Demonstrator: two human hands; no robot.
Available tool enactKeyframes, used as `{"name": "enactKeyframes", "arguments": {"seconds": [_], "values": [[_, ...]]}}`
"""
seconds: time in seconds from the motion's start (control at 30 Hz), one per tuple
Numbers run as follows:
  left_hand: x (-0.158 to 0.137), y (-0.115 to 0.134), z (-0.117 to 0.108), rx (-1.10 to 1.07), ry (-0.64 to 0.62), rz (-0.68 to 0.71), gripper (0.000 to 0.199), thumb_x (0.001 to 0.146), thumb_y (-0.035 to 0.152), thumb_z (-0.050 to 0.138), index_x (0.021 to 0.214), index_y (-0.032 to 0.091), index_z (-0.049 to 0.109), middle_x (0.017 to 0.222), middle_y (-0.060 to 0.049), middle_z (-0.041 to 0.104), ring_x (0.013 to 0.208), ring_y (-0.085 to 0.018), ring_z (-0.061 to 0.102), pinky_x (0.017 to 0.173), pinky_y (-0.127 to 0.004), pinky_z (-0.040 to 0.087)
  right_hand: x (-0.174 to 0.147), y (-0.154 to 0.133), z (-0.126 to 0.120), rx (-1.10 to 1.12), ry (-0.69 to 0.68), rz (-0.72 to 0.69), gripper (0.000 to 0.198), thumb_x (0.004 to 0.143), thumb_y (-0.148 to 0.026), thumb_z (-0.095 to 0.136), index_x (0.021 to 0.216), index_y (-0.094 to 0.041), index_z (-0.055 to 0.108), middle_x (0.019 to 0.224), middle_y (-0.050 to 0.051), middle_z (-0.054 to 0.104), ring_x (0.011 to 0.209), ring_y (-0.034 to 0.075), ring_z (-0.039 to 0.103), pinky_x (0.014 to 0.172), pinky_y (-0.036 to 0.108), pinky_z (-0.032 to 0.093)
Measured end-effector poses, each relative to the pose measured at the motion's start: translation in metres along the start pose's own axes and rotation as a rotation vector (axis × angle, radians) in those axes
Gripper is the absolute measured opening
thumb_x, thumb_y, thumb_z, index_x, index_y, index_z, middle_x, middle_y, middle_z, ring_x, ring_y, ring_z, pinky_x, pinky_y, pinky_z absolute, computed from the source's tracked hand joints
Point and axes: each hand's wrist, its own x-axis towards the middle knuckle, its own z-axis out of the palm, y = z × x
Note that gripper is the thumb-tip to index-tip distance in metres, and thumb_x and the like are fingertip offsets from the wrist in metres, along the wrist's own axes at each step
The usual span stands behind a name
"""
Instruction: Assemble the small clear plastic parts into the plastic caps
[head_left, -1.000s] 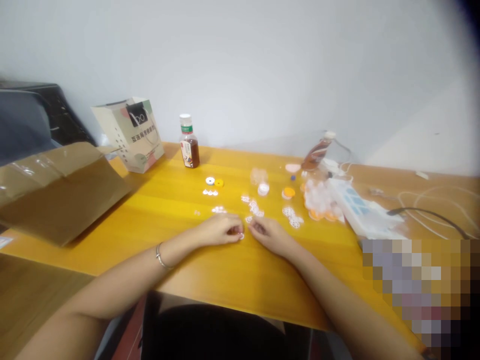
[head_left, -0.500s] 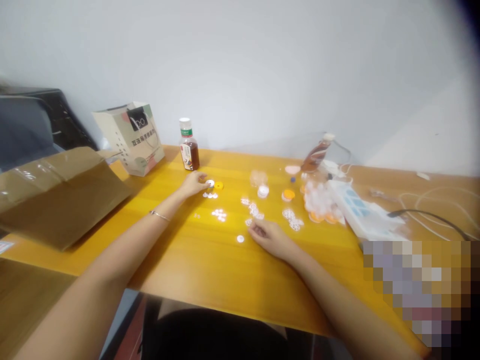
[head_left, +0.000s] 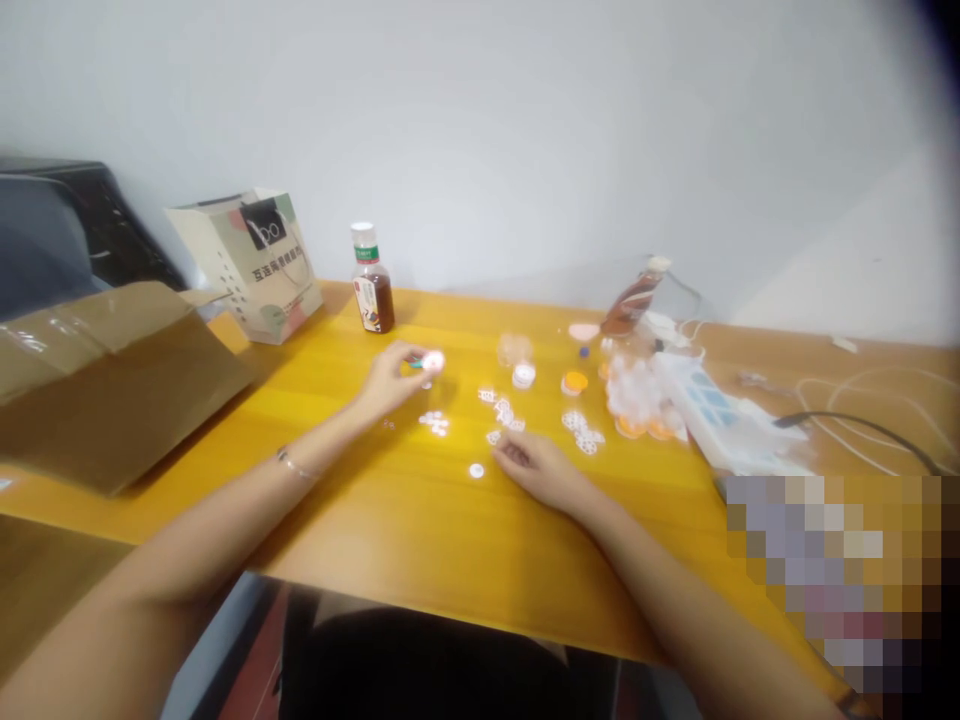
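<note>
My left hand (head_left: 391, 380) is raised a little over the table, thumb and fingers pinching a white round disc (head_left: 433, 362). A teal sliver shows beside the disc, between the fingers. Below that hand lies a cluster of small white pieces (head_left: 434, 424). With its fingers curled, my right hand (head_left: 536, 468) rests on the table; whether anything is inside it is hidden. Patterned white cut-out pieces (head_left: 504, 411) lie just beyond its fingers. To its left is a flat white disc (head_left: 476, 471).
A drink bottle (head_left: 373, 290) and a paper bag (head_left: 266, 270) stand at the back left, near an open cardboard box (head_left: 127, 390). On the right are an orange-topped stack (head_left: 575, 383), a bag of orange-and-white parts (head_left: 643, 395), a tilted bottle (head_left: 631, 300) and cables (head_left: 862, 420).
My left hand has lifted a white disc from the table and moved slightly right. The yellow round piece beside it is no longer visible. My right hand stays in place.
</note>
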Motion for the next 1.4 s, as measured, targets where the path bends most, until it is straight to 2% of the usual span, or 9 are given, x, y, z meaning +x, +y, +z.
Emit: {"name": "enactKeyframes", "arguments": {"seconds": [0.1, 0.2, 0.3, 0.6, 0.73, 0.83, 0.97, 1.13, 1.4], "values": [[-0.039, 0.04, 0.005, -0.101, -0.318, 0.3, 0.028, 0.073, 0.037, 0.059, 0.094, 0.018, 0.06, 0.093, -0.004, 0.058, 0.088, -0.016, 0.052, 0.079, -0.027, 0.039, 0.001, 0.002, 0.001, 0.025, 0.007, -0.001, 0.018, 0.08, -0.03, 0.043, 0.067, -0.019, 0.048, 0.058, -0.004, 0.047, 0.053, 0.01, 0.041, 0.05, 0.022, 0.032], [-0.063, 0.059, 0.012, -0.058, -0.43, 0.348, 0.028, 0.075, 0.039, 0.057, 0.097, 0.022, 0.059, 0.095, -0.003, 0.057, 0.089, -0.016, 0.051, 0.081, -0.03, 0.036, 0.001, 0.005, 0.003, 0.063, 0.003, 0.006, 0.017, 0.08, -0.031, 0.044, 0.071, -0.018, 0.05, 0.061, -0.002, 0.051, 0.054, 0.01, 0.043, 0.05, 0.022, 0.033], [-0.069, 0.058, 0.017, 0.02, -0.467, 0.364, 0.028, 0.075, 0.041, 0.057, 0.097, 0.024, 0.059, 0.097, -0.002, 0.056, 0.092, -0.017, 0.05, 0.083, -0.032, 0.032, 0.002, 0.006, 0.004, 0.082, -0.005, 0.017, 0.018, 0.08, -0.032, 0.044, 0.071, -0.018, 0.051, 0.06, -0.002, 0.051, 0.053, 0.01, 0.043, 0.05, 0.022, 0.033], [-0.065, 0.051, 0.012, 0.003, -0.502, 0.327, 0.045, 0.069, 0.048, 0.061, 0.106, 0.023, 0.055, 0.103, -0.004, 0.054, 0.098, -0.02, 0.048, 0.086, -0.034, 0.034, 0.001, 0.003, 0.002, 0.082, -0.013, 0.035, 0.02, 0.081, -0.034, 0.042, 0.069, -0.019, 0.049, 0.058, -0.004, 0.047, 0.051, 0.01, 0.04, 0.049, 0.022, 0.032], [-0.048, 0.034, -0.009, -0.072, -0.383, 0.25, 0.028, 0.08, 0.039, 0.05, 0.098, 0.019, 0.058, 0.094, -0.005, 0.058, 0.088, -0.015, 0.053, 0.08, -0.029, 0.04, -0.001, 0.001, 0.001, 0.079, -0.025, 0.042, 0.021, 0.08, -0.037, 0.044, 0.072, -0.019, 0.049, 0.059, -0.004, 0.045, 0.052, 0.01, 0.04, 0.048, 0.022, 0.032], [-0.03, 0.007, -0.03, 0.023, -0.288, 0.104, 0.024, 0.08, 0.035, 0.048, 0.09, 0.016, 0.06, 0.088, -0.004, 0.061, 0.081, -0.015, 0.055, 0.076, -0.028, 0.042, -0.005, -0.003, 0.001, 0.062, -0.045, -0.003, 0.024, 0.073, -0.04, 0.056, 0.084, -0.02, 0.049, 0.066, -0.003, 0.046, 0.056, 0.01, 0.042, 0.052, 0.023, 0.035], [-0.018, -0.026, -0.053, 0.18, -0.483, -0.014, 0.021, 0.073, 0.03, 0.052, 0.084, 0.016, 0.062, 0.083, -0.004, 0.064, 0.076, -0.016, 0.058, 0.073, -0.028, 0.044, -0.009, -0.008, 0.001, 0.001, -0.073, -0.108, 0.033, 0.065, -0.036, 0.065, 0.09, -0.021, 0.049, 0.075, -0.002, 0.047, 0.066, 0.012, 0.044, 0.061, 0.024, 0.038], [-0.019, -0.034, -0.06, 0.137, -0.67, -0.041, 0.02, 0.07, 0.025, 0.051, 0.083, 0.016, 0.063, 0.081, -0.003, 0.066, 0.073, -0.016, 0.059, 0.069, -0.025, 0.044, -0.006, -0.009, 0.008, -0.041, -0.044, -0.118, 0.019, 0.072, -0.033, 0.058, 0.085, -0.021, 0.051, 0.071, -0.002, 0.047, 0.064, 0.012, 0.044, 0.059, 0.024, 0.036], [-0.019, -0.03, -0.052, 0.115, -0.732, -0.04, 0.015, 0.068, 0.023, 0.051, 0.074, 0.016, 0.063, 0.072, -0.001, 0.065, 0.065, -0.014, 0.058, 0.062, -0.022, 0.042, -0.003, -0.007, 0.013, -0.027, -0.003, -0.116, 0.016, 0.073, -0.032, 0.057, 0.082, -0.02, 0.051, 0.068, -0.002, 0.046, 0.061, 0.011, 0.043, 0.057, 0.024, 0.035]]}}
